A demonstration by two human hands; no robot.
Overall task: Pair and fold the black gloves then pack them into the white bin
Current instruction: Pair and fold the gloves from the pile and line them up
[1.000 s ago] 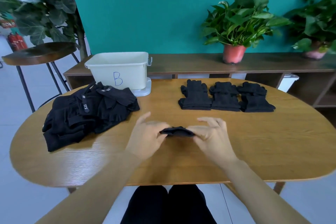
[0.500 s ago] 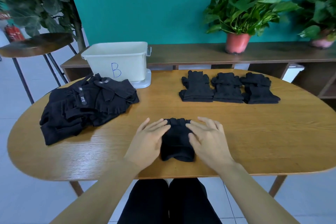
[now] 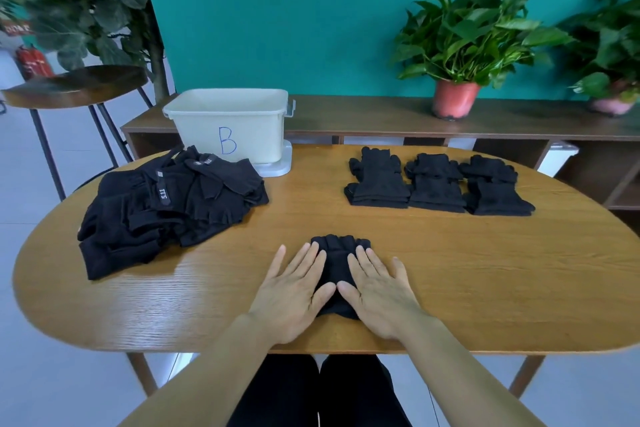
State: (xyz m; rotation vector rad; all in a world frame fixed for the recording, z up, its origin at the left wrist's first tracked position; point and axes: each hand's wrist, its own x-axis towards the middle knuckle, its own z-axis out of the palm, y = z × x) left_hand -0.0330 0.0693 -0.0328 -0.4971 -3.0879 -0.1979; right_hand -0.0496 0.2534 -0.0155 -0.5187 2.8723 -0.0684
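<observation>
Black gloves (image 3: 341,253) in one folded bundle lie on the table (image 3: 485,274) under both hands. The task looks to be about midway. Three folded pairs (image 3: 436,187) sit in a row well beyond the right fingertips (image 3: 362,255), and a loose heap (image 3: 166,211) of unsorted gloves lies well off past the left fingers (image 3: 308,260). The white bin (image 3: 228,121), beyond that heap, shows nothing inside from this angle (its front wall hides the floor), so packing seems not yet begun. The left hand (image 3: 294,291) and right hand (image 3: 381,295) are both flat, fingers straight and slightly spread, gripping nothing; they press the bundle down from either side. The bundle lies between the two hands, its edges under the inner fingers and thumbs, its glove-tips poking out just ahead of the fingertips.
</observation>
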